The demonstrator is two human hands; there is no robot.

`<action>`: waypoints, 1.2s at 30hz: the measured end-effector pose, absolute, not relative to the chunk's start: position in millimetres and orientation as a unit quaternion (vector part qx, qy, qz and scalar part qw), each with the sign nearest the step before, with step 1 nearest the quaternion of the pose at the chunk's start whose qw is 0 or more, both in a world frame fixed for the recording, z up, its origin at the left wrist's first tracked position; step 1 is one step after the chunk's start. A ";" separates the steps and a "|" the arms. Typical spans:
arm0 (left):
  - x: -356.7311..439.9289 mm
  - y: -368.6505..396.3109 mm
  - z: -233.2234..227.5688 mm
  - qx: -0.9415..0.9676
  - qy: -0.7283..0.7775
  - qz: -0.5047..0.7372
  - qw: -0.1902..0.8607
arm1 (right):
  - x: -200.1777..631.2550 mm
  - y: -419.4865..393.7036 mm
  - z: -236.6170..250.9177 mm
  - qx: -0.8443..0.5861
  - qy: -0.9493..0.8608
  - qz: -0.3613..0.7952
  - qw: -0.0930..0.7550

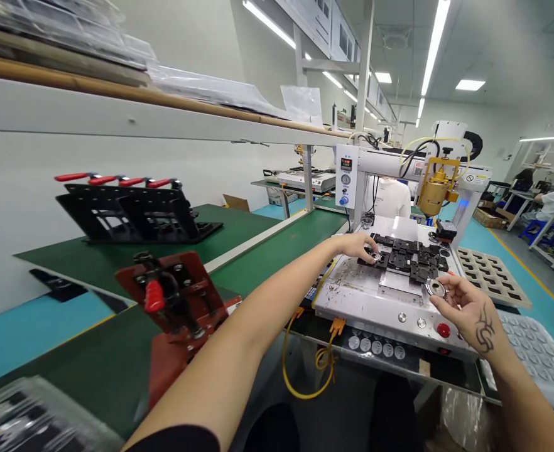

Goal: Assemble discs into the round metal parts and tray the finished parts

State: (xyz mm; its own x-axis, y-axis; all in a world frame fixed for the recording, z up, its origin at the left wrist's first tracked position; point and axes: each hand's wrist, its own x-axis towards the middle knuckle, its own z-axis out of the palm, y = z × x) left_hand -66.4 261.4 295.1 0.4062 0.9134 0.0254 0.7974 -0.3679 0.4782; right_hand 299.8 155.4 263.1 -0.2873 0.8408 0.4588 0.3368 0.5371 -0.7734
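Note:
My right hand (468,307) pinches a small round silver part (435,288), like a watch case, in front of the machine bed. Farther off, my left hand (356,245) reaches to the left end of the black fixtures (402,260). Its thumb and fingers close around another round silver part (375,256) there; whether that part is lifted or still seated I cannot tell. The fixtures lie on the white bed (352,285) of a benchtop machine. Above them hangs a brass-coloured head (432,196).
A red clamp fixture (183,301) stands left of my left forearm. Several clear discs (375,346) lie along the front edge below the bed. At right are a beige slotted tray (491,276) and a clear tray of round parts (536,345). A yellow cable (305,395) hangs in front.

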 end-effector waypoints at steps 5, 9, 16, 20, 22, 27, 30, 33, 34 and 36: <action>-63.7 253.5 303.7 0.813 0.512 0.216 0.175 | 257.7 199.6 276.6 -0.387 -0.807 0.201 0.398; -67.1 226.1 317.3 0.798 0.497 0.314 0.132 | 208.1 243.1 282.8 -0.365 -0.855 0.173 0.327; -77.1 153.9 327.4 0.792 0.459 0.390 0.098 | 153.0 292.1 287.1 -0.342 -0.898 0.191 0.202; -84.8 122.2 324.4 0.791 0.445 0.408 0.094 | 144.7 301.7 285.0 -0.341 -0.907 0.185 0.163; -87.7 111.6 320.5 0.790 0.442 0.414 0.095 | 144.0 302.9 283.8 -0.339 -0.911 0.178 0.153; -91.8 89.8 305.1 0.784 0.446 0.419 0.103 | 147.1 301.4 279.7 -0.328 -0.922 0.148 0.146; -91.7 78.4 297.7 0.778 0.450 0.424 0.110 | 145.6 301.8 276.3 -0.328 -0.924 0.124 0.153; -87.5 72.2 295.3 0.773 0.450 0.433 0.108 | 138.1 301.3 275.5 -0.343 -0.919 0.103 0.162; -85.1 71.2 294.9 0.772 0.449 0.437 0.106 | 136.1 299.6 276.6 -0.348 -0.917 0.098 0.167; -79.4 68.9 292.8 0.767 0.448 0.446 0.105 | 138.3 291.9 281.0 -0.356 -0.911 0.086 0.190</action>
